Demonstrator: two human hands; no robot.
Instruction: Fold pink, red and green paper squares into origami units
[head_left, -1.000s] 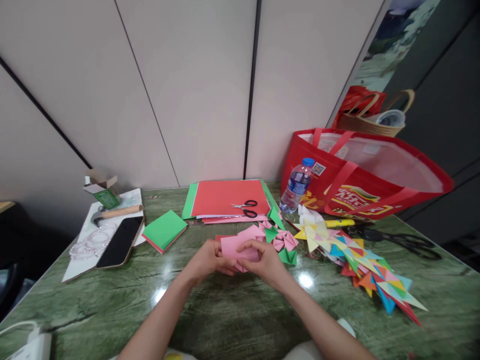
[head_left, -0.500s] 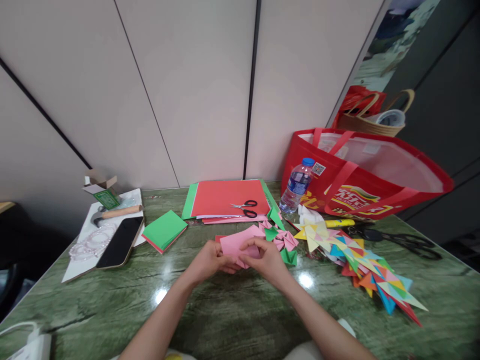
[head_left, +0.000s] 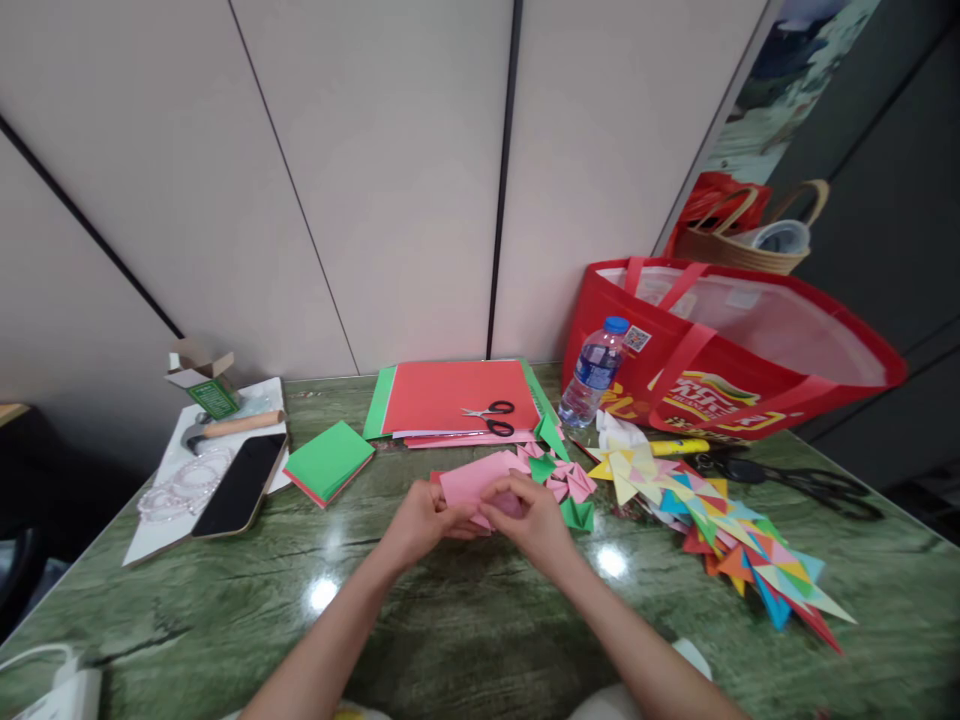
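A pink sheet of paper (head_left: 474, 480) is held between both hands, above the near middle of the table. My left hand (head_left: 429, 520) pinches its lower left side, thumb on top. My right hand (head_left: 529, 510) grips its right side with bent fingers, and the paper curls there. A bit of red paper (head_left: 436, 477) shows behind the pink sheet's left edge. Just right of the sheet lie folded pink paper pieces (head_left: 577, 482) and a folded green piece (head_left: 577, 515). The lower edge of the pink sheet is partly hidden by my fingers.
Small scissors (head_left: 491, 416) lie on red paper sheets (head_left: 457, 390) at the back. Left are green squares (head_left: 330, 458), a phone (head_left: 244, 485) and a hammer (head_left: 240, 425). Right stand a water bottle (head_left: 594, 372), a red bag (head_left: 720, 350) and a colourful folded-paper chain (head_left: 735, 530).
My fingers have shifted slightly on the pink paper, and its lower edge sits a little differently between them. Everything else on the table looks the same.
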